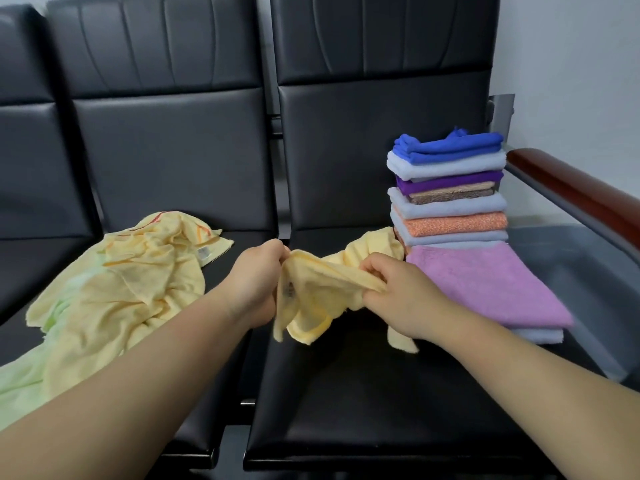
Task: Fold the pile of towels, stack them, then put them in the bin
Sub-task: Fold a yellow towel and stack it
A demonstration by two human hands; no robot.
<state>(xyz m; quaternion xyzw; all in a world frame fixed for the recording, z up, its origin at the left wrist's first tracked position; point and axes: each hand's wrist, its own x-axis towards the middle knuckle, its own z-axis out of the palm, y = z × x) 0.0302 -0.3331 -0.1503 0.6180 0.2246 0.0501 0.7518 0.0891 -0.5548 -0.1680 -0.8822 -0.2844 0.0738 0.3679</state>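
Note:
Both my hands hold a small yellow towel (320, 289) above the right black seat. My left hand (258, 275) pinches its left corner and my right hand (394, 296) grips its bunched right part. The cloth hangs crumpled between them. To the right stands a stack of folded towels (450, 188), blue on top, then pale blue, purple, brown, orange. It rests on a wide pink folded towel (485, 282). On the left seat lies an unfolded heap of yellow towel (131, 275) over a pale green towel (20, 382).
The black padded seats (346, 393) form a row with high backrests. A reddish wooden armrest (575, 188) runs along the right side. A grey translucent bin (581, 271) sits under the armrest, right of the stack. A white wall is behind.

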